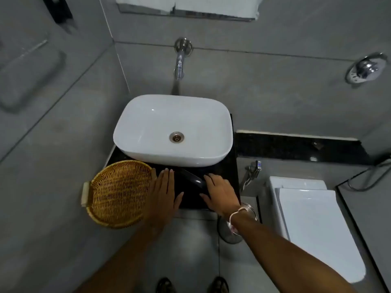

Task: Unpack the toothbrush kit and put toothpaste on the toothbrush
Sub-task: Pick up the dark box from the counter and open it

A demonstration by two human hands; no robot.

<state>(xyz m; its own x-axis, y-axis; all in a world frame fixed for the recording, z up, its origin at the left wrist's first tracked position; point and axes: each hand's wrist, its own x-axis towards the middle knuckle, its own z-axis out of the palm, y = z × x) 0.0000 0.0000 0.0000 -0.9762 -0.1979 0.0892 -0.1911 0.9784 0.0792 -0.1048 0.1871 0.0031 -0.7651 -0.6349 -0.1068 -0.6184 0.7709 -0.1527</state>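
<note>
The dark glossy toothbrush kit lies on the black counter just below the middle of the frame, its long axis running from upper left to lower right; its lower end is hidden under my right hand, fingers loosely spread, touching it. My left hand rests flat, fingers together, beside the round woven basket. Above sits the smooth white rounded-rectangle basin. The kit is too dark to make out details.
</note>
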